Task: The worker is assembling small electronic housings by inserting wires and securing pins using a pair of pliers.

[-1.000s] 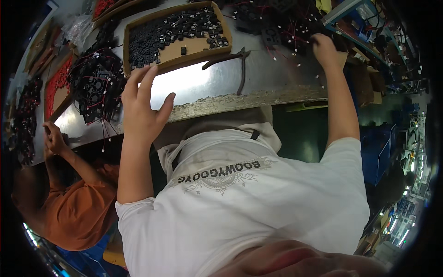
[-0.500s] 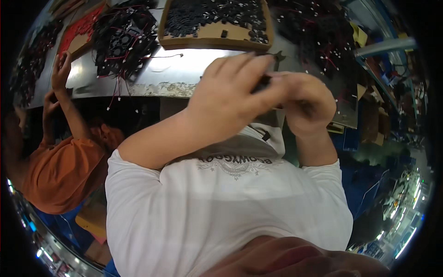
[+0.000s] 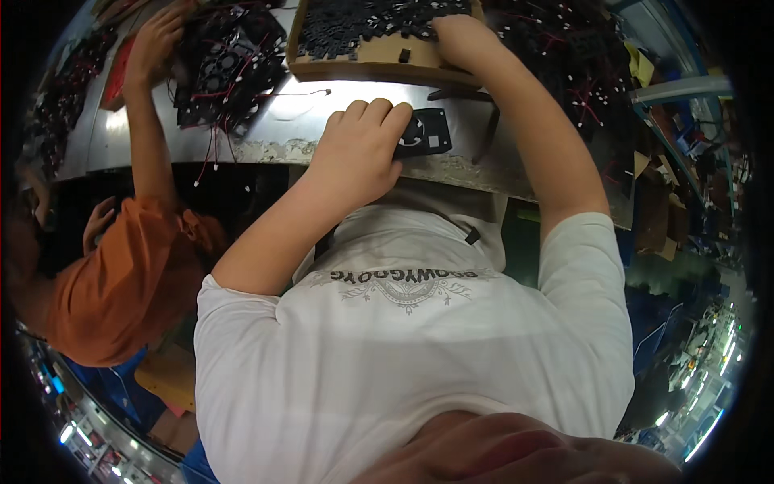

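My left hand [image 3: 359,145] is closed around one end of a black fan [image 3: 423,133], keeping it just above the near edge of the metal table. The fan has a flat square housing with a round opening, and my fingers cover part of it. My right hand [image 3: 468,44] reaches over the right side of a shallow cardboard box [image 3: 379,71]. Its fingers are curled down together among small black plastic parts [image 3: 363,24] there. The fingertips are partly hidden, so whatever they hold cannot be made out.
A heap of black fans with red wires [image 3: 230,68] lies left of the box; another wired pile [image 3: 564,56] is to its right. A co-worker in an orange top [image 3: 129,274] sits at my left, one hand reaching over a red-lined box [image 3: 117,77].
My hands were together above the table edge. They have parted: the right went forward to the box, while the left drew down and left with the fan. The co-worker's arm reached farther forward.
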{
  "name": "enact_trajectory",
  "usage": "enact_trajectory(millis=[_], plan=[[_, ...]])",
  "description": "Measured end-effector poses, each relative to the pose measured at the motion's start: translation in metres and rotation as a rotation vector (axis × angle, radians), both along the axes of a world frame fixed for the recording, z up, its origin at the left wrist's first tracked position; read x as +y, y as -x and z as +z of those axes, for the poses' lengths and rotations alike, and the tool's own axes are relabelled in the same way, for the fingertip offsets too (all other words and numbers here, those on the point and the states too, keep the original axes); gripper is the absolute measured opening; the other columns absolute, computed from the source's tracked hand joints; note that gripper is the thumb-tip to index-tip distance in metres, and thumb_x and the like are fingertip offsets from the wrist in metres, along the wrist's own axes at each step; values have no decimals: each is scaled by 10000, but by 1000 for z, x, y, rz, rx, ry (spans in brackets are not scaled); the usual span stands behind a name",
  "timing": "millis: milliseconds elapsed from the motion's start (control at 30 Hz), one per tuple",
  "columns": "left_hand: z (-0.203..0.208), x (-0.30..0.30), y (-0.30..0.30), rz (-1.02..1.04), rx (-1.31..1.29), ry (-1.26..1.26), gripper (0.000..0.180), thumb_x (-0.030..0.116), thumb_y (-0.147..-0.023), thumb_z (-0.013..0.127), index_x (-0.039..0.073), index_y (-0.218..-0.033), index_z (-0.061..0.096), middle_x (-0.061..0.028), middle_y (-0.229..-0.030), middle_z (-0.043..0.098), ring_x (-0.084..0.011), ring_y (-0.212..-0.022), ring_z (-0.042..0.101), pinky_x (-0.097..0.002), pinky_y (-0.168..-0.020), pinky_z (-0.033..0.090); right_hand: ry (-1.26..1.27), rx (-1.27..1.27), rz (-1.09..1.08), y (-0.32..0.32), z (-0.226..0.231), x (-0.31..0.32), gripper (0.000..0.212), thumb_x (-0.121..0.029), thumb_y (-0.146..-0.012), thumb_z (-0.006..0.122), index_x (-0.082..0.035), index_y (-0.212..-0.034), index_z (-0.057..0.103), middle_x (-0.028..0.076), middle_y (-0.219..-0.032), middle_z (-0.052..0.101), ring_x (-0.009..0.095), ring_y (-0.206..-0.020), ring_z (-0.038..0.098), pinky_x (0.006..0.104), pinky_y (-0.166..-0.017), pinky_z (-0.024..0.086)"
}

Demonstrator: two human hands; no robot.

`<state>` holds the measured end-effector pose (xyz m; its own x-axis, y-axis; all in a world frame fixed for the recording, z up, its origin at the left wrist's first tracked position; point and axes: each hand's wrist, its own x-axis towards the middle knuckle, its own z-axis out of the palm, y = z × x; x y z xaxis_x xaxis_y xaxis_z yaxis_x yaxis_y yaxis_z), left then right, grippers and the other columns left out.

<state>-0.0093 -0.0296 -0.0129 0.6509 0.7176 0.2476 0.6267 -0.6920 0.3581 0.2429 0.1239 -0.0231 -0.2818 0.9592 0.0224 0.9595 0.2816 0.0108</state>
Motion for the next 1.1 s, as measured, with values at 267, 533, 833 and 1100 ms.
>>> enact_trajectory(millis=[267,533,833,1100], plan=[[-9,4,21,125,-149,122,575,305,-747,815,38,-1191,565,-156,-1006,622,-358,-971,630,-460,-864,528,190,1554,-91,3,13,-131,211,-39,-888,690,-43,-1099,694,73,-914,686,146,-849,666,296,-708,555],[0,9,2,9,-298,256,787,374,-724,913,-32,-1304,570,-205,-1139,677,-351,-1052,677,-410,-927,538,631,2440,-253,45,-18,-206,146,-109,-952,730,-101,-1043,616,25,-953,712,116,-820,659,252,-655,518],[0,6,0,-19,-346,182,810,388,-742,909,-36,-1336,558,-210,-1169,666,-354,-1075,669,-415,-945,533,628,2614,-305,50,-25,-214,104,-102,-975,704,-93,-1059,642,34,-989,711,122,-903,680,224,-710,544],[2,7,6,-21,-312,178,794,390,-751,899,-28,-1335,561,-214,-1186,665,-374,-1095,663,-426,-956,525,718,2460,-178,38,-28,-220,184,39,-919,693,-32,-1084,653,108,-1106,712,203,-985,708,282,-837,602]])
